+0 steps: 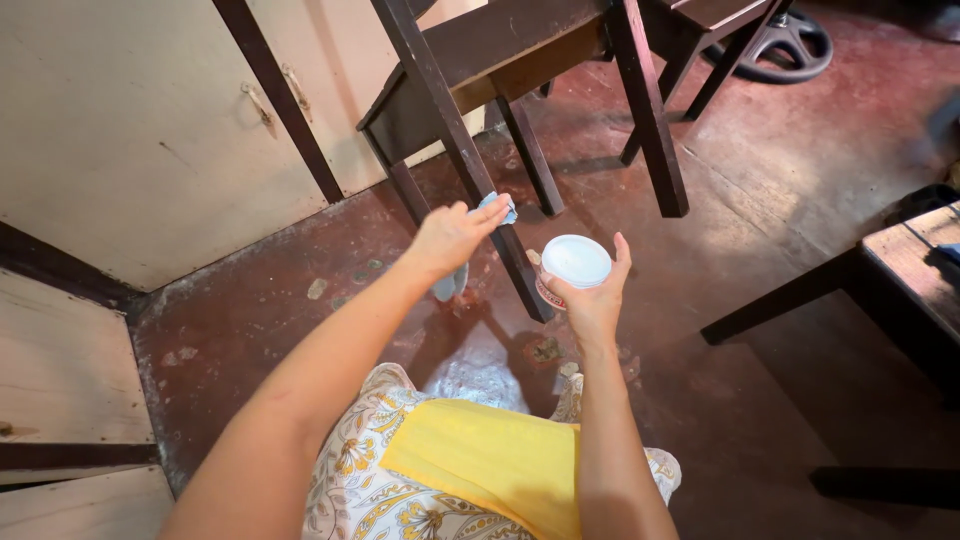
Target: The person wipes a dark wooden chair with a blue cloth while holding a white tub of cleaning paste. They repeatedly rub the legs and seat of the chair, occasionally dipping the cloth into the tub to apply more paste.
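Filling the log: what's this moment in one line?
left hand: cloth on chair leg | right hand: holds tub

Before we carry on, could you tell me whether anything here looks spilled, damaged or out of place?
The red floor shows pale chipped patches near the chair leg. Otherwise nothing stands out: the left hand presses a cloth against the leg and the right hand holds the tub level.

left hand (450,238) presses a small light-blue cloth (497,207) on the dark wood chair leg (470,160). right hand (592,300) holds a round white tub (572,265), w/ lid on, just beside the leg, above red floor (780,250).
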